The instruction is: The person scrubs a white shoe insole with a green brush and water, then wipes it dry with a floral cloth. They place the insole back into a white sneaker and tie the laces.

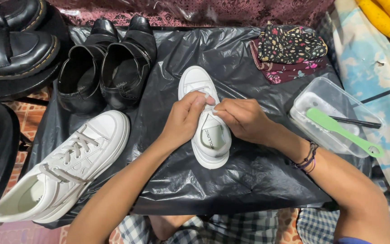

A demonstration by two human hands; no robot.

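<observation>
You have one label: a pale grey-green insole tag with dark print, inside the white shoe, at its heel end.

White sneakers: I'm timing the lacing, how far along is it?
Done: the left sneaker lies fully laced. In hand: both hands, left hand and right hand, work a lace over the middle sneaker; its laced extent is hidden. Untouched: black shoes, tub with green brush.
</observation>
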